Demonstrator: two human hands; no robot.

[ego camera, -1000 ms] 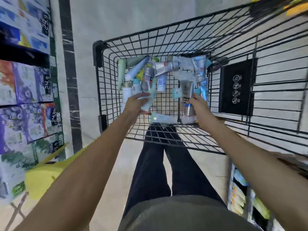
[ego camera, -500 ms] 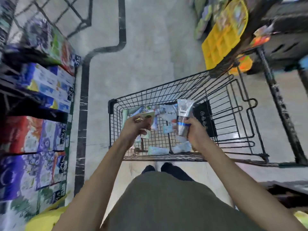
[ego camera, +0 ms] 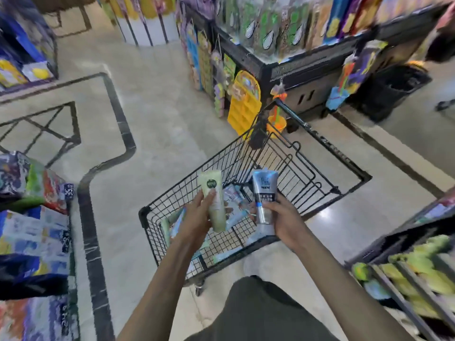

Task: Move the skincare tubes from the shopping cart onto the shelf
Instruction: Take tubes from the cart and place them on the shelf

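Observation:
My left hand (ego camera: 197,220) grips a pale green tube (ego camera: 213,200) and holds it upright above the black wire shopping cart (ego camera: 246,153). My right hand (ego camera: 285,217) grips a silver tube (ego camera: 264,195) with a blue band and the word MEN, also raised over the cart. Several more tubes (ego camera: 234,205) lie in the cart's basket beneath my hands, partly hidden by them. A shelf (ego camera: 403,274) with green and yellow tubes stands at the lower right.
Stacked boxed goods (ego camera: 34,232) line the left edge. A dark display stand (ego camera: 283,57) with hanging items and yellow trays (ego camera: 243,104) sits beyond the cart. A black bin (ego camera: 391,92) stands at right. Pale floor with black inlay lines spreads to the left.
Both hands have lifted a tube each out of the cart. My view has swung up from the basket and turned, so the aisle, the display stand and the right-hand shelf now show.

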